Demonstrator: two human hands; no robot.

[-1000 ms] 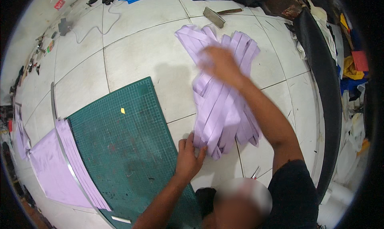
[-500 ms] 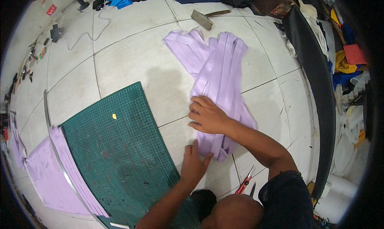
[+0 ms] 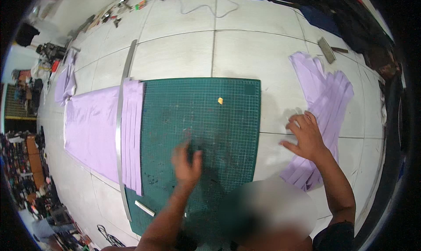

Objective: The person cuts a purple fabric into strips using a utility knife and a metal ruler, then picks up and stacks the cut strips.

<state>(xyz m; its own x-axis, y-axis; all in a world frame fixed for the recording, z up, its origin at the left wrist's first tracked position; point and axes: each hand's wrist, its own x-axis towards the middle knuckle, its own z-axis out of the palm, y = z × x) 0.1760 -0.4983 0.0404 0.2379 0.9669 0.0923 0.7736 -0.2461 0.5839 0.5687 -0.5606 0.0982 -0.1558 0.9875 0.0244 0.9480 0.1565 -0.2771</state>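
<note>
My left hand hovers over the green cutting mat, its fingers apart and slightly blurred, with nothing in them. My right hand is at the left edge of a pile of lilac fabric strips, fingers spread and holding nothing; whether it touches the strips I cannot tell. On the mat's left side lies a lilac fabric sheet, its right end cut into several parallel strips. A long metal ruler rests across the fabric, just left of the cut strips.
A small yellow scrap and a white bar lie on the mat. Beyond the strips is a wooden-handled brush or block tool. Bunched lilac cloth sits at the far left, and small tools line the wall.
My view has swung left toward the mat and ruler. My left hand has left the lilac strips and moved over the mat; my right hand has lifted or slid to their left edge.
</note>
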